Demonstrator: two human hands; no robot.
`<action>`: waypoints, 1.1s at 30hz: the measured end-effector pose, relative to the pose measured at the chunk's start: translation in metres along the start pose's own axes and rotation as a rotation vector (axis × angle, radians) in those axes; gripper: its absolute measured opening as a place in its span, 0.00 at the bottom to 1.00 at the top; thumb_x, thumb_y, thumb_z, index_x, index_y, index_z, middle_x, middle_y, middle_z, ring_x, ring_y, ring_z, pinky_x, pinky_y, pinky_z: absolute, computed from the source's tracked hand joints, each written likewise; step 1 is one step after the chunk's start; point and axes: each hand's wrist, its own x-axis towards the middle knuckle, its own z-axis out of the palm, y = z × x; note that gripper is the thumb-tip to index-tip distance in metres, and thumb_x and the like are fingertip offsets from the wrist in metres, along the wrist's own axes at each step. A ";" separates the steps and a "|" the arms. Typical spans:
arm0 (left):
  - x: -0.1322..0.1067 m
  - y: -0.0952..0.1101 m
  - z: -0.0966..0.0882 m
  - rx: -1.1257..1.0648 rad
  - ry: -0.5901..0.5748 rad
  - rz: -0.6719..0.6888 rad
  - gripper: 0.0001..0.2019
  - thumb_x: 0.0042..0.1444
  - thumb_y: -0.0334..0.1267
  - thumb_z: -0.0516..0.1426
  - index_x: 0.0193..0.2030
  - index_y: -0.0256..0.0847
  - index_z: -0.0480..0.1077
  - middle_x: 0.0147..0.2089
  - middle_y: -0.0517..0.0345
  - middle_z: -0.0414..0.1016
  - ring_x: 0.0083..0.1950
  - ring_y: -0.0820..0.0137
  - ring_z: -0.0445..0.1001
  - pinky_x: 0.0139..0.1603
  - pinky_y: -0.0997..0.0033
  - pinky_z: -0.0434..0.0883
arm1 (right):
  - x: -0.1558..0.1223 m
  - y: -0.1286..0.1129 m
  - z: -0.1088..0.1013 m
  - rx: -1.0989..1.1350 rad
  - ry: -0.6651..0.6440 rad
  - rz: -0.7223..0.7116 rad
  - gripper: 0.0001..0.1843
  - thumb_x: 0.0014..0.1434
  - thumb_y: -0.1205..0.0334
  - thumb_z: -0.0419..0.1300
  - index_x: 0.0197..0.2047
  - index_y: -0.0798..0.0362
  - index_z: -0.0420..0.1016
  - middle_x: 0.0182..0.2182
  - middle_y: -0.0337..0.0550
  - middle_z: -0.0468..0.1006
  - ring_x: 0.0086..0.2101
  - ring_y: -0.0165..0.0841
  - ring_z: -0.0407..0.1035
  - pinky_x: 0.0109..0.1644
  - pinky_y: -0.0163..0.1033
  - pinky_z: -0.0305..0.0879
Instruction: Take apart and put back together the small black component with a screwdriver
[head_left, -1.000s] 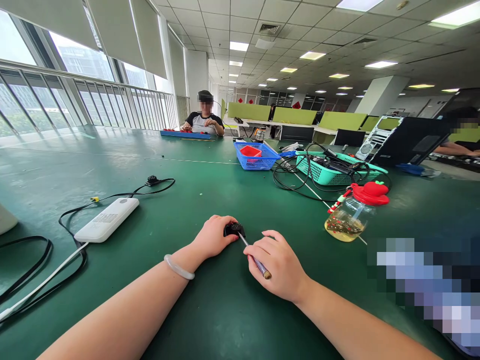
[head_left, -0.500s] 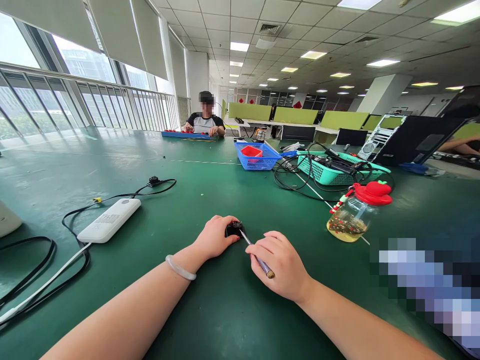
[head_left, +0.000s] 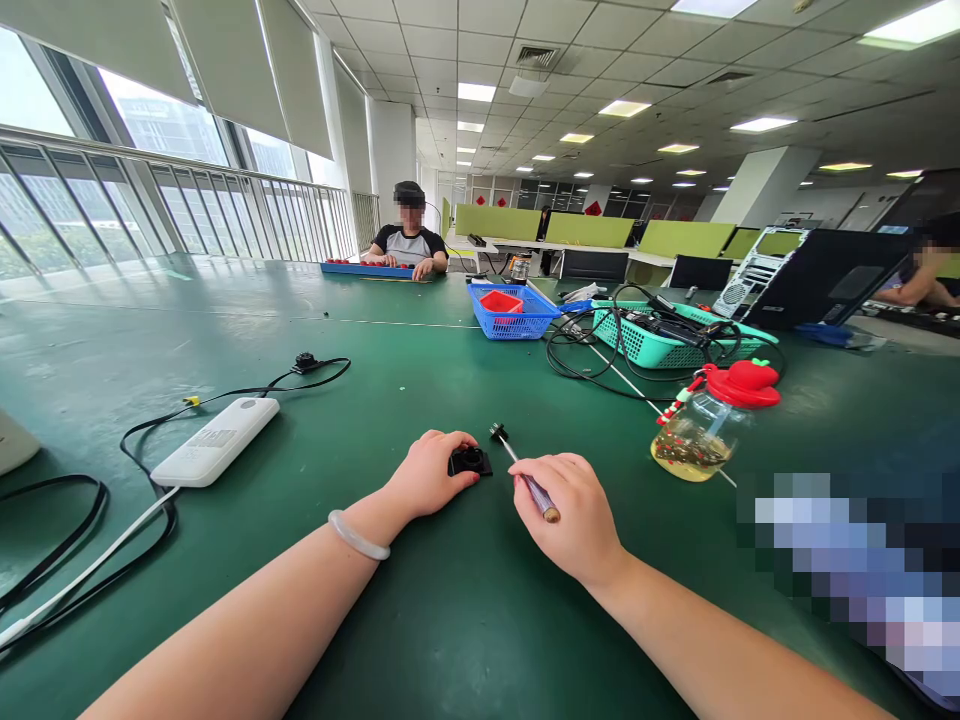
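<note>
My left hand [head_left: 433, 474] rests on the green table, its thumb and fingers closed round a small black part [head_left: 471, 461] that lies flat and has a round opening or recess. In my right hand [head_left: 564, 512] is a slim screwdriver [head_left: 538, 494] with a metal shaft and a purplish handle, pointing up and left. At its tip sits a small dark piece [head_left: 498, 432] with a pale metallic end, just right of the black part and apart from it. How this piece stays on the tip I cannot tell.
A white power bank [head_left: 216, 442] with cables lies left. Right stands a glass bottle [head_left: 694, 445] with a red lid. Farther back are a blue basket [head_left: 517, 326], a teal basket [head_left: 652, 348] with black cables, and a person [head_left: 409, 240] at a blue tray [head_left: 366, 269].
The screwdriver has moved away from the black part to the right, carrying the small dark piece at its tip. My left hand keeps its hold in nearly the same place.
</note>
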 end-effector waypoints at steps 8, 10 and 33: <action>-0.001 0.002 -0.002 -0.021 -0.024 0.045 0.16 0.51 0.41 0.60 0.48 0.47 0.70 0.47 0.55 0.76 0.53 0.59 0.70 0.54 0.58 0.69 | -0.001 0.004 0.001 0.311 -0.077 0.182 0.10 0.61 0.63 0.53 0.30 0.49 0.73 0.25 0.38 0.77 0.29 0.33 0.70 0.37 0.39 0.65; -0.001 0.002 -0.002 -0.015 -0.039 0.028 0.16 0.51 0.42 0.60 0.48 0.47 0.70 0.46 0.54 0.76 0.51 0.59 0.71 0.52 0.58 0.70 | -0.001 0.009 0.002 0.406 -0.117 0.324 0.12 0.61 0.60 0.53 0.29 0.50 0.74 0.23 0.38 0.75 0.26 0.33 0.68 0.30 0.36 0.64; 0.000 0.000 0.000 0.046 -0.036 0.000 0.19 0.50 0.47 0.62 0.49 0.48 0.71 0.43 0.53 0.75 0.47 0.60 0.73 0.50 0.60 0.71 | 0.000 0.007 -0.001 0.337 -0.092 0.251 0.16 0.64 0.59 0.51 0.27 0.50 0.73 0.25 0.39 0.77 0.28 0.32 0.71 0.31 0.34 0.65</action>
